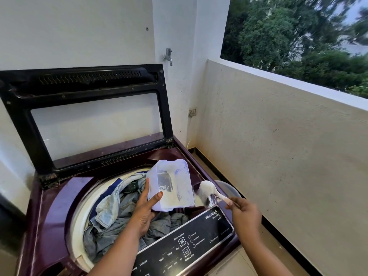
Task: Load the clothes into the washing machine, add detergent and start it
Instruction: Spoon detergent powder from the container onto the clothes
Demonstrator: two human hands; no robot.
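We look down on a maroon top-loading washer [49, 206], its black-framed lid [18, 108] standing open against the wall. In the drum we see the clothes [111, 212], mostly faded denim, heaped near the rim. Along the near edge runs the black panel [199, 240], where we read "WhiteMagic", "Wash Options", "Wash", "Rinse", "Dry", "Water Level" and "Delicate". Over the drum's right side a translucent white box [175, 176] is tipped with its open mouth toward us, and we see white powder and blue smears on its inner walls. The left hand [143, 210] reaches up from below and grips the box's near left corner, thumb on the rim, a finger up along the left wall. The right hand [245, 216], apart from the left, pinches the handle of a white scoop [207, 190]. Its bowl sits just beside the box's right wall, and we cannot tell whether it carries powder.
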